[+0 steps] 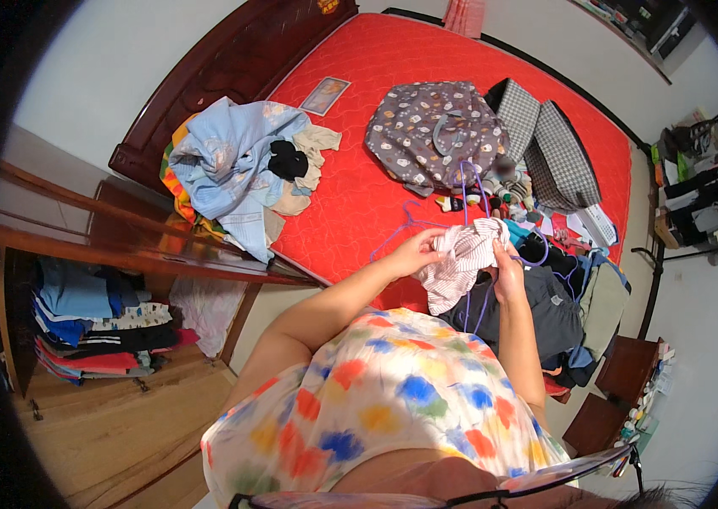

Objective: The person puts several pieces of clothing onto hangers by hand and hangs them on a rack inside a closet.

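A small red-and-white striped garment [461,257] is stretched between my hands, bunched at its upper edge. On its left side, my left hand [421,252] pinches the cloth. My right hand [508,272] grips the other side. Purple hangers [407,216] show around the garment, but where they touch it or my right hand is unclear. Below and to the right lies a heap of clothes, with dark grey trousers [550,312] on top and an olive garment [604,294] beside them.
A patterned storage bag [435,137] and a houndstooth box [563,159] stand on the red mattress [346,248]. Light blue bedding [232,165] is piled at the left. An open wardrobe [123,413] with folded clothes [98,324] is at the lower left. Drawers [629,369] stand at the right.
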`<state>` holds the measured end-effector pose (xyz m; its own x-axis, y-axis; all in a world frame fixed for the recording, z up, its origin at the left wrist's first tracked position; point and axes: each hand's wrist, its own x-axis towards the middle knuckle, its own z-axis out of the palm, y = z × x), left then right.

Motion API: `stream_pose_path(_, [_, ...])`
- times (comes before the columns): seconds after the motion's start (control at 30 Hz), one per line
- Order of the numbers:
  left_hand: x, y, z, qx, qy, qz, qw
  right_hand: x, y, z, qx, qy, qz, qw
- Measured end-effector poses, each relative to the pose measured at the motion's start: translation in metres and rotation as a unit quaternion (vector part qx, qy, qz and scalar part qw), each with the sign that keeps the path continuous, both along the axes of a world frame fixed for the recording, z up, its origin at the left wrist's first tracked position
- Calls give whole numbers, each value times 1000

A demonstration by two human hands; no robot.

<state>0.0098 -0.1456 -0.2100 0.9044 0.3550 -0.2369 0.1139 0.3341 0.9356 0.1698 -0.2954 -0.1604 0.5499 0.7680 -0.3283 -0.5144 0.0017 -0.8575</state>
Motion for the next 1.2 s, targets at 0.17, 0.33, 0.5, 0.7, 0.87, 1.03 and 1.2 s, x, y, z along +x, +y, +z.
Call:
stream_pose_path(0.17, [11,-12,0,20,20,-13,1000,16,-33,-22,-54,-91,-56,993])
stream_pose_path(0.33, [10,-34,-20,49,44,-144,987,21,-60,-21,-62,-115,-131,983])
stream_pose_path(0.5, [8,-40,-10,-33,70,-147,986,39,-79,-41,-119,-266,-155,944])
stream_pose_path(0.7, [-3,-29,-20,94,94,-251,959,31,-63,-29,-93,-197,-167,962])
stream_pose_path(0.87, [-15,-29,-38,146,136,-225,954,24,-56,-21,-124,-220,-127,959])
stream_pose_path(1.03, [-22,-28,-36,-40,51,-114,991,22,-52,-28,-130,-204,-111,964])
stream_pose_path(1.2, [-19,-22,-16,-117,106,6,987,27,-45,-57,-139,-271,-90,948])
